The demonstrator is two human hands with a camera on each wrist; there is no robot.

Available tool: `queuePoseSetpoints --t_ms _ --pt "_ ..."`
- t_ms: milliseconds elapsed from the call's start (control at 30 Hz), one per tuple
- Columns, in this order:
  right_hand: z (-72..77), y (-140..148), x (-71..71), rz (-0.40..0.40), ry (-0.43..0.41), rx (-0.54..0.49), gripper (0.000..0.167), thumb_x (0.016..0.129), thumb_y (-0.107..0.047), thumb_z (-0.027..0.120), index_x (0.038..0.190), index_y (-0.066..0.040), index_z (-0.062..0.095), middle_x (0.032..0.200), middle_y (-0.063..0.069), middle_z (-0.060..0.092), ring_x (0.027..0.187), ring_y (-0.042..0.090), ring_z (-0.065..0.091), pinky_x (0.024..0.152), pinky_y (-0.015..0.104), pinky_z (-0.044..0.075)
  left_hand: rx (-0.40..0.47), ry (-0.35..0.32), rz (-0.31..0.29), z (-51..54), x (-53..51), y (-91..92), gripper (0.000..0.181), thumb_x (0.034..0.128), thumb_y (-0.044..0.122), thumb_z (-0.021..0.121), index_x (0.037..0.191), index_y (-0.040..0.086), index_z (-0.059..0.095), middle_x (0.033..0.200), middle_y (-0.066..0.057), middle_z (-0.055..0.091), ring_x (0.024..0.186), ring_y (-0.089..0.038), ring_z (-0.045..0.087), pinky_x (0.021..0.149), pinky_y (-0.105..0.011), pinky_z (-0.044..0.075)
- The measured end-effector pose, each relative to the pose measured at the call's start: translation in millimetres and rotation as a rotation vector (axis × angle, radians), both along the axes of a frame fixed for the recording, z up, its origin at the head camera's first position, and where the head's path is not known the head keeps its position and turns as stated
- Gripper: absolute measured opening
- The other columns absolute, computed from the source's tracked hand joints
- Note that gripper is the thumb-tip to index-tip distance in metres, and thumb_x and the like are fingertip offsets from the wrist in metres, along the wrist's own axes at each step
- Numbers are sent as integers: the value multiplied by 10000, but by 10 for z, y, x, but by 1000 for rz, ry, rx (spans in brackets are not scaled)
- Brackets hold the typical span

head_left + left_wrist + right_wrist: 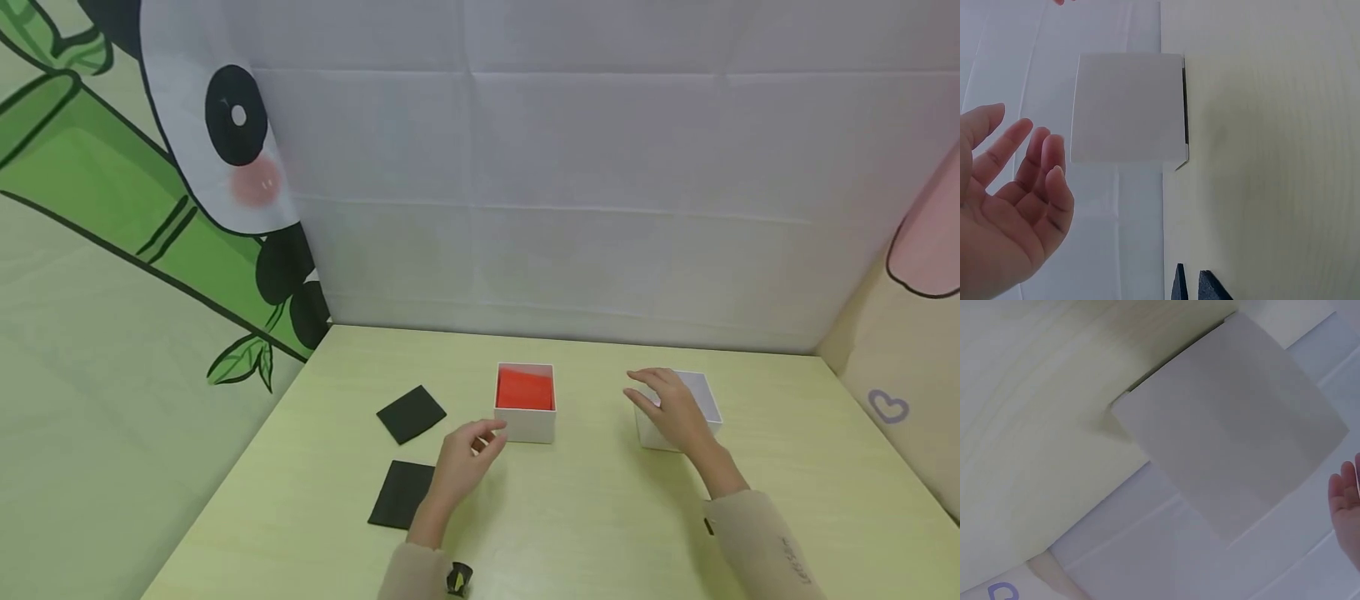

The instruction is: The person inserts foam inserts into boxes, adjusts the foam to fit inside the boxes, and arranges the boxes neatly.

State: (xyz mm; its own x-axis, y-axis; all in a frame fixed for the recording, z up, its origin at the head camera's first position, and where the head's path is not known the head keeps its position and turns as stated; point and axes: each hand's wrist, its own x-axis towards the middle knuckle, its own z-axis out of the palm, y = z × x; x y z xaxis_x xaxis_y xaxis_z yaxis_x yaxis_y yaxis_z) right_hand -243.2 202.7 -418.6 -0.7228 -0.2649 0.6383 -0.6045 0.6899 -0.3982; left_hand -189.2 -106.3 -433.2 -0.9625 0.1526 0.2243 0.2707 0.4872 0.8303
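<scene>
Two white boxes stand on the table in the head view. The left box [528, 427] is uncovered on top, with a red sheet-like piece [525, 390] inside. My left hand [457, 467] hovers at its near left corner, fingers loosely bent with nothing between them; in the left wrist view the same hand [1019, 200] is apart from the box [1129, 106]. Beside and partly in front of the right box [651, 435] is my right hand [675, 417], its thumb and fingers spread and holding nothing. The right wrist view shows that box [1229, 425] and only some fingers [1346, 494].
Two flat black squares lie left of the boxes: a far one [411, 414] and a near one [397, 493], which my left forearm partly covers. A white cloth wall [570, 275] rises behind the table's back edge, with printed cloth at both sides.
</scene>
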Motion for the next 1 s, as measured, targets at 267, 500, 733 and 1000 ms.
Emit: queuePoseSetpoints --t_ms 267,500,733,1000 --pt "-11 330 81 -74 -21 -35 295 768 12 657 1051 74 602 1014 213 577 985 370 469 828 503 351 -11 -55 -28 17 70 64 286 879 238 577 1098 62 629 816 25 552 721 -136 501 588 -230 433" --pt "-22 583 177 -150 -9 -47 268 762 41 649 1018 101 599 977 251 562 957 419 465 813 533 336 -31 -47 -84 32 132 93 264 881 216 573 1077 50 632 787 41 541 690 -116 502 580 -227 432" --pt "-22 799 230 -215 -147 -19 267 829 -16 607 1050 128 567 975 294 527 869 419 498 701 506 414 -37 -43 -104 45 163 101 243 876 210 579 1052 54 640 777 40 550 666 -108 507 568 -226 432" --pt "-61 946 231 -195 -363 -12 272 904 -58 511 1095 133 546 968 284 587 731 265 581 568 287 455 -82 -77 -128 86 213 105 245 872 219 582 1050 63 645 785 55 553 673 -98 509 570 -226 429"
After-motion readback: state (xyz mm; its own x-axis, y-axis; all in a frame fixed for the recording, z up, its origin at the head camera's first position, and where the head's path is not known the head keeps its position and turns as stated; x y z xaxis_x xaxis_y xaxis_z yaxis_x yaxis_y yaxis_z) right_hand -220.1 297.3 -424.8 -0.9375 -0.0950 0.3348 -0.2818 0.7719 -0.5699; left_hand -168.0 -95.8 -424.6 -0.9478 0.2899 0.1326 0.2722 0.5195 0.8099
